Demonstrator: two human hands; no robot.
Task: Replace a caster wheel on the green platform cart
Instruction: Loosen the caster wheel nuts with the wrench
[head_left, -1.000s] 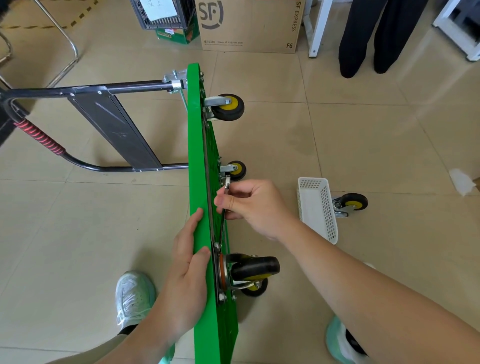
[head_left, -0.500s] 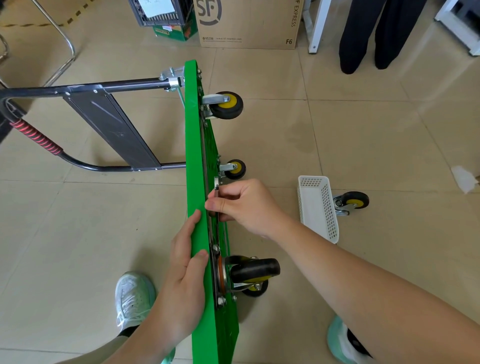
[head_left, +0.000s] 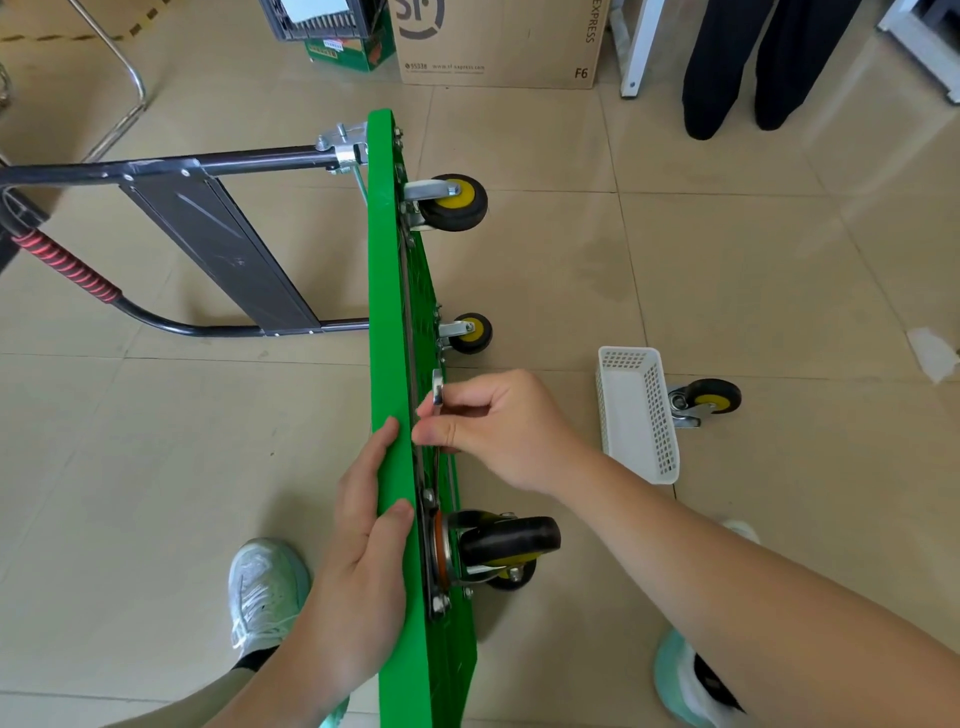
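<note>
While my flat left hand (head_left: 363, 561) braces the cart (head_left: 387, 291), my right hand (head_left: 498, 431) pinches the wrench (head_left: 437, 387); its shaft runs toward the caster (head_left: 509, 540).

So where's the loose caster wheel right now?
In the head view, the loose caster wheel lies on the floor at the right, just right of the white basket, well apart from the green cart.

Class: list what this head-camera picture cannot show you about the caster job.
Head view:
- Wrench: its working end, hidden under the right hand.
- Loose caster: mounting plate, hidden behind the white basket.
- Green cart underside: seen edge-on, so most bolts unreadable.
</note>
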